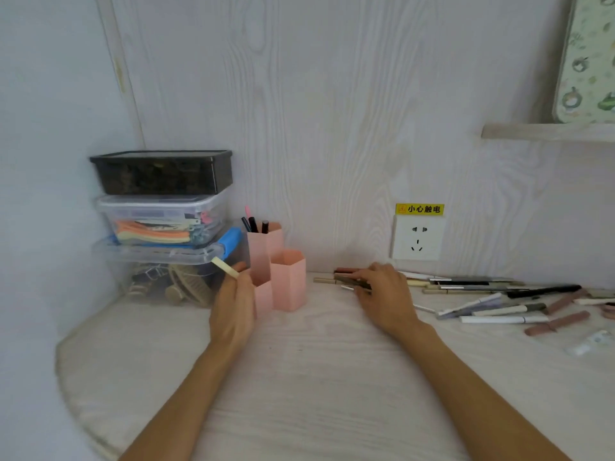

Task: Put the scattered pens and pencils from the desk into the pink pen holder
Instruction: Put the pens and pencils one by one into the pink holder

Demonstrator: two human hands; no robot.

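Beside holder point(283, 281), left hand point(233, 307) pinching pen point(225, 267)

The left hand point(233, 307) covers the near left side of the holder point(289, 283) and the lower end of a cream pen point(225, 267). The right hand point(382, 294) hides the middle of several pens point(346, 280). Far right, pens point(599, 294) run off the edge. The black box's point(163, 173) contents are too dark to tell.

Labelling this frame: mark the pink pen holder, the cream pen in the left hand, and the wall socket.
pink pen holder point(289, 283): head view, front compartment's wall.
cream pen point(225, 267): head view, mid-barrel above the fingers.
wall socket point(418, 239): head view, faceplate centre.
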